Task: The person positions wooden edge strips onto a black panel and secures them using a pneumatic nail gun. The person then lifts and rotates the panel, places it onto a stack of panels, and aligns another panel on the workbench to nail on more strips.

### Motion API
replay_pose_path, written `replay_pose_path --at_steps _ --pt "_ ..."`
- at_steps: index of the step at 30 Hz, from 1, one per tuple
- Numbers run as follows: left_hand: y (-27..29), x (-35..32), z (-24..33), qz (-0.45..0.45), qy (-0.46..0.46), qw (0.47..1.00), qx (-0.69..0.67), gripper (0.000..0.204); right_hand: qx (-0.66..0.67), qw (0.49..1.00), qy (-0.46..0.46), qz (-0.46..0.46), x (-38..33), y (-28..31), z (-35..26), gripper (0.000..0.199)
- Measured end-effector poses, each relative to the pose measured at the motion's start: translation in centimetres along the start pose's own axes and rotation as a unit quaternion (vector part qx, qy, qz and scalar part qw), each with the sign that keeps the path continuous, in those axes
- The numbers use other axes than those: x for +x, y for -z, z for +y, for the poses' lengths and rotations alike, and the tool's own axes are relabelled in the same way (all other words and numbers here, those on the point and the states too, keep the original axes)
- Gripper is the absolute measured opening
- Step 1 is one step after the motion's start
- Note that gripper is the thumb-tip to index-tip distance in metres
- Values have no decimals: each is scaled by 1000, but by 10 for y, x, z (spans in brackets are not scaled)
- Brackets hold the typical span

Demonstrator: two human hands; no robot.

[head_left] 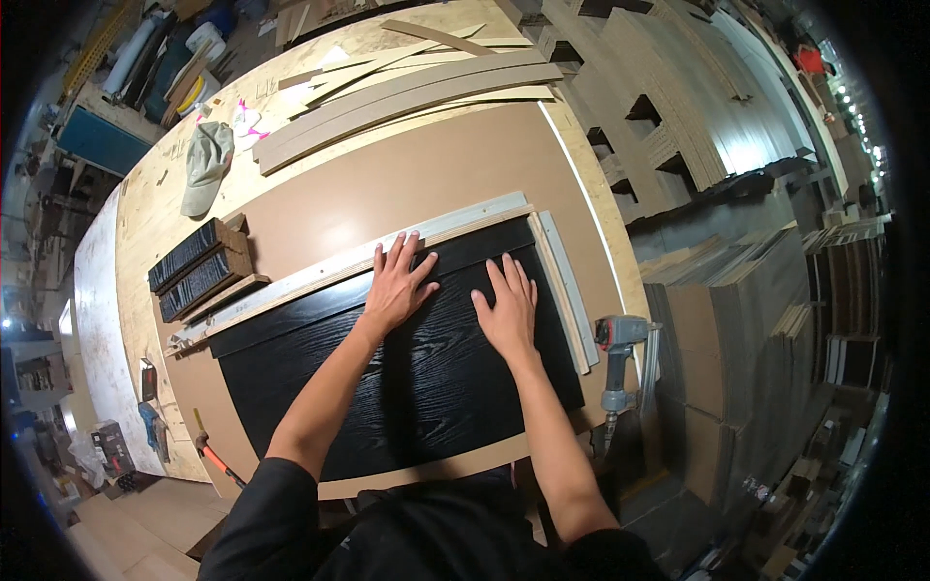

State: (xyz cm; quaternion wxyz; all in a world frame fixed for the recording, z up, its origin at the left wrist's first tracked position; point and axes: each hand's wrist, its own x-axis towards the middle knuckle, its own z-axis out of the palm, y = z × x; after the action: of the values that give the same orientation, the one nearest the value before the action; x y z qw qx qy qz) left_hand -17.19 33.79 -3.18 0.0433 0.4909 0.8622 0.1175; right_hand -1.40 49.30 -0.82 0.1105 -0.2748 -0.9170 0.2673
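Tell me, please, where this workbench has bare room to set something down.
Free: the smooth brown board between the stacked curved strips and the pale straight rail. Crowded: the black wood-grain panel under the left hand and right hand.

**Both hands flat on the black panel**

We see the left hand (395,283) and right hand (508,308) pressed palm-down, fingers spread, on a black wood-grain panel (407,378). The panel lies on a brown board (387,184), edged by a pale strip (320,273) along its far side. A nail gun (617,360) sits at the table's right edge. Two dark blocks (194,269) and a cap (205,167) lie to the left, curved strips (407,92) beyond.
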Motion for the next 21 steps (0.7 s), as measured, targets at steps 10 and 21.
replay_pose_path --at_steps 10,21 --pt "-17 7 -2 30 10 998 51 49 -53 938 -343 -21 -97 150 145 75" --pt "-24 4 19 20 83 996 20 52 58 948 -309 54 -125 133 211 79"
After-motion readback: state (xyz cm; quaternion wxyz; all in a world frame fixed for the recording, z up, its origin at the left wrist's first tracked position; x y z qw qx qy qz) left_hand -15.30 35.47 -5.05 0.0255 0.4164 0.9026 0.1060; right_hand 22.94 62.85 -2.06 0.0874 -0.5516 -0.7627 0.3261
